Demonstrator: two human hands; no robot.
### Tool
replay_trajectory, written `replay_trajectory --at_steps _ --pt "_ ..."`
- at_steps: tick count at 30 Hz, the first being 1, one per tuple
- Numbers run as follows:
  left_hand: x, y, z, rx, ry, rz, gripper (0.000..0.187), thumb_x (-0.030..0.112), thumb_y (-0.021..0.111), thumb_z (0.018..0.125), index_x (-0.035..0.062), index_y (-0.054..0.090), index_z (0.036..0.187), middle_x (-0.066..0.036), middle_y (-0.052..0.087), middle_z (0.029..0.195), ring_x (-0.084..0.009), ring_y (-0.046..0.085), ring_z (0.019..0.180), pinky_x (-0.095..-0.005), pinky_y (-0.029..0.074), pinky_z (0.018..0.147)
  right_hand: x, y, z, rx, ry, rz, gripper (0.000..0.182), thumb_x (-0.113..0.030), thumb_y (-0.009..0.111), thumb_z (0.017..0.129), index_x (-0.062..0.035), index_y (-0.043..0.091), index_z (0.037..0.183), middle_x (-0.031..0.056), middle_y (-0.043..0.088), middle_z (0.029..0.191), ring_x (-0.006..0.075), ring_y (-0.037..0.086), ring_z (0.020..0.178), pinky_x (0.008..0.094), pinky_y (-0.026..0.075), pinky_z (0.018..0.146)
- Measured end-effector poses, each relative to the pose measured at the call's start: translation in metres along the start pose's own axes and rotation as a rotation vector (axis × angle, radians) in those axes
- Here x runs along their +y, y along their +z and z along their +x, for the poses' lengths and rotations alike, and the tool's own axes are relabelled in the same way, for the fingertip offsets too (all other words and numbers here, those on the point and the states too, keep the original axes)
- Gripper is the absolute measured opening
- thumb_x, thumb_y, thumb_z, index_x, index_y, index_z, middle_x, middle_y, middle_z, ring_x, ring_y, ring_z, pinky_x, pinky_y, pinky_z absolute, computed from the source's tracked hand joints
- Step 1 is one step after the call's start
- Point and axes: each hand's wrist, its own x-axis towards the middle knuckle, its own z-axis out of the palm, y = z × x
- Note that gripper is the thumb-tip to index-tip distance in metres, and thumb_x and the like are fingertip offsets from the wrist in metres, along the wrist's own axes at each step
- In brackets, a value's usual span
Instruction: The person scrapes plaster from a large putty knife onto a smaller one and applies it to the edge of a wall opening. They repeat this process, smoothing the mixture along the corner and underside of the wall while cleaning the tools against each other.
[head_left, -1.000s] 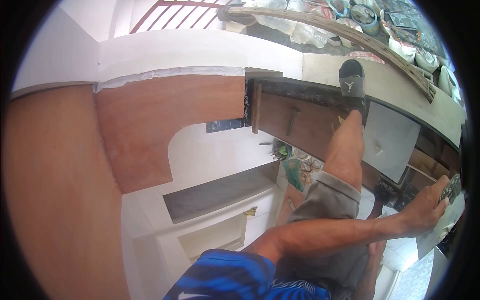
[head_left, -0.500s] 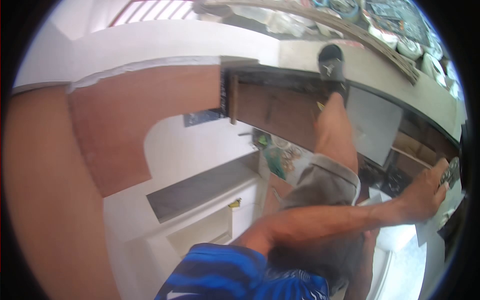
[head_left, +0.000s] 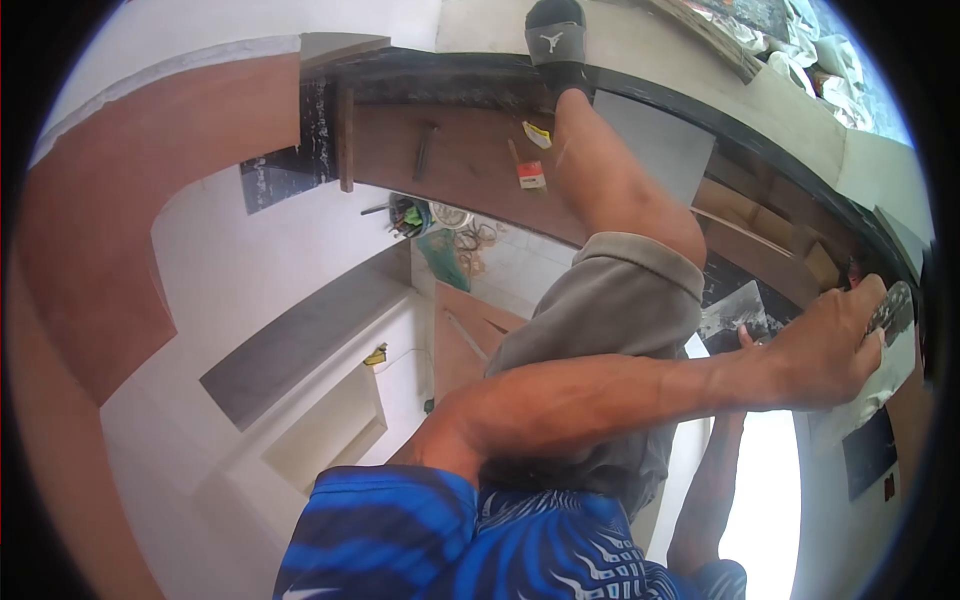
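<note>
My left hand (head_left: pixel 835 350) reaches across to the right side with its fingers wrapped round a putty-smeared flat trowel (head_left: pixel 890 365). The trowel's blade lies close to or against the pale wall surface (head_left: pixel 835 480); contact is hard to tell. Below my left forearm, my right hand (head_left: pixel 748 338) shows only some fingertips at the edge of a grey metal plate (head_left: pixel 738 308) streaked with white putty. The rest of that hand is hidden behind the left forearm.
My sandalled foot (head_left: pixel 556 45) is braced on the ledge (head_left: pixel 480 25). On the brown board (head_left: pixel 385 150) lie a red-and-white paintbrush (head_left: pixel 528 175) and a dark metal tool (head_left: pixel 425 150). Lower down stand a bucket of tools (head_left: pixel 408 215) and a grey shelf (head_left: pixel 300 340).
My view has swung, so the room shifts left and upward in frame. The plate at my right hand shows more fully. My left hand still holds the trowel at the right side.
</note>
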Motion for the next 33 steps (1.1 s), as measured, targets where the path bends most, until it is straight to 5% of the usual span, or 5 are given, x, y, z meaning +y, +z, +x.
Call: replay_trajectory --at_steps 7,17,22,24,33 --pt "0.02 -0.069 -0.017 0.299 -0.006 -0.109 0.033 0.012 0.058 0.096 -0.0066 0.047 0.121 -0.03 0.063 0.099 -0.0477 0.063 0.092 -0.0531 0.051 0.086 0.012 -0.049 0.03 0.07 -0.112 0.381 0.04 -0.023 0.064 0.102 0.0034 0.06 0.131 0.0135 0.067 0.125 0.0208 0.063 0.117 0.0341 0.048 0.103" --pt "0.059 -0.297 -0.13 0.965 0.051 -0.191 0.045 0.018 0.064 0.099 -0.0017 0.054 0.139 -0.016 0.066 0.128 -0.029 0.067 0.115 -0.0402 0.054 0.102 -0.06 -0.086 0.039 0.264 -0.217 -0.367 0.041 -0.033 0.062 0.104 -0.0053 0.067 0.134 0.0191 0.074 0.119 0.0278 0.07 0.111 0.0386 0.05 0.099" --pt "0.035 -0.3 -0.287 1.311 -0.182 0.079 0.04 0.024 0.056 0.104 0.0009 0.057 0.138 -0.014 0.067 0.128 -0.025 0.066 0.119 -0.0403 0.055 0.102 -0.137 -0.123 0.066 0.331 -0.539 -0.384 0.043 -0.035 0.064 0.102 -0.0069 0.067 0.134 0.0219 0.075 0.11 0.0301 0.073 0.104 0.0382 0.053 0.092" --pt "0.021 -0.289 -0.324 1.381 -0.181 0.137 0.028 0.022 0.056 0.103 0.0057 0.061 0.125 -0.006 0.066 0.109 -0.0186 0.067 0.095 -0.0354 0.057 0.085 -0.167 -0.126 0.079 0.342 -0.566 -0.378 0.043 -0.035 0.064 0.102 -0.0047 0.067 0.133 0.022 0.076 0.107 0.0292 0.074 0.102 0.0367 0.053 0.09" --pt "0.001 -0.278 -0.322 1.298 -0.244 0.171 0.031 0.018 0.053 0.103 0.0034 0.058 0.13 -0.009 0.065 0.118 -0.0206 0.067 0.107 -0.036 0.055 0.093 -0.193 -0.109 0.109 0.137 -0.664 -0.533 0.032 -0.023 0.064 0.098 -0.0008 0.068 0.121 0.0253 0.073 0.106 0.0415 0.07 0.106 0.043 0.054 0.093"
